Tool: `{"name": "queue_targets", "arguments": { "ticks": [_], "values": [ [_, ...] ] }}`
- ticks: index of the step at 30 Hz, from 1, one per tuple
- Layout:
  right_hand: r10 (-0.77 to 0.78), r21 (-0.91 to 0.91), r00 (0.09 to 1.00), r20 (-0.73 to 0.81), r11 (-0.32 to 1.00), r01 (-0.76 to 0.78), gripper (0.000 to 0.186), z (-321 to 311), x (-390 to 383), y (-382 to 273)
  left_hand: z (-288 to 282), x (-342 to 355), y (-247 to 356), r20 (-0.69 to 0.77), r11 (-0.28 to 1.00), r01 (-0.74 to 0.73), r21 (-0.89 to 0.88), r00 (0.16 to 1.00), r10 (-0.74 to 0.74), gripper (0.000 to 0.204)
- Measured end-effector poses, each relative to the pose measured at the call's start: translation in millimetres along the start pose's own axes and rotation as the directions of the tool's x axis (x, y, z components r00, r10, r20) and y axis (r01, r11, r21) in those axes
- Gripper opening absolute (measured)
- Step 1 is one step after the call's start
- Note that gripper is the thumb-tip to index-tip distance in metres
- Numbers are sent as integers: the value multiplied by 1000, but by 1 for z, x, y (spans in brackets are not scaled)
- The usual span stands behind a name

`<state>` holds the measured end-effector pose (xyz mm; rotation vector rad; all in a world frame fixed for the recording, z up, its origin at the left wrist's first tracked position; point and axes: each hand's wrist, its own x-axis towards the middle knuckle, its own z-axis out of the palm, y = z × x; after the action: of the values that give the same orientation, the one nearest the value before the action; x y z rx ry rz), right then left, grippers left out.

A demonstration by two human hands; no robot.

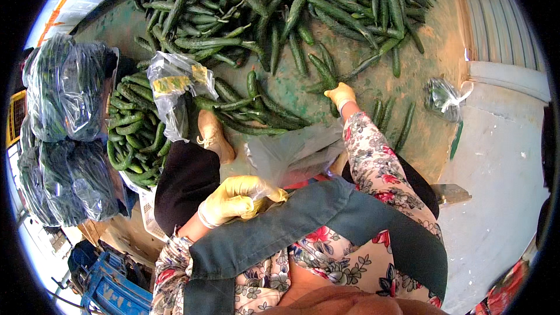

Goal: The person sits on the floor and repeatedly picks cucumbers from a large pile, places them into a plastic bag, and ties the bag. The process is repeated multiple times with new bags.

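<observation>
My left hand [233,199], in a yellow glove, is closed with its fingertips pinched at the edge of a clear plastic bag [291,151] that spreads over my lap. My right hand [341,95], also gloved in yellow, reaches forward and is closed around the near end of dark green cucumbers [322,72]; the glove hides how many. Beyond it lies a large heap of long cucumbers [256,3]. A smaller group of cucumbers [262,116] rests on the floor between my hands and the heap, beside my shoe [213,137].
Left of my leg, a container holds curved cucumbers [133,122], with a crumpled clear bag [178,84] at its edge. Farther left stand stacked, filled bags of cucumbers [70,90]. On the right lies a tied clear bag [446,99], near a pale metal panel [496,157].
</observation>
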<state>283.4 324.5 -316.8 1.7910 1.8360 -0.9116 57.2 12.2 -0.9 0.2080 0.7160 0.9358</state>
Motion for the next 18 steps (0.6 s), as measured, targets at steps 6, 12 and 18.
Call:
{"name": "queue_targets", "arguments": {
  "ticks": [6, 12, 18],
  "values": [
    [-210, 932, 969, 130, 358, -48, 36, 10, -3, 44, 6, 1, 0, 45, 997, -76, -5, 996, 76, 69],
    [-677, 976, 721, 149, -15, -216, 62, -49, -46, 40, 14, 5, -7, 84, 990, -126, -58, 988, 130, 87],
    [-848, 933, 521, -94, -258, -251, 64, -76, -140, -13, 25, 11, -7, 16, 920, -310, -239, 946, 323, 92]
  ]
}}
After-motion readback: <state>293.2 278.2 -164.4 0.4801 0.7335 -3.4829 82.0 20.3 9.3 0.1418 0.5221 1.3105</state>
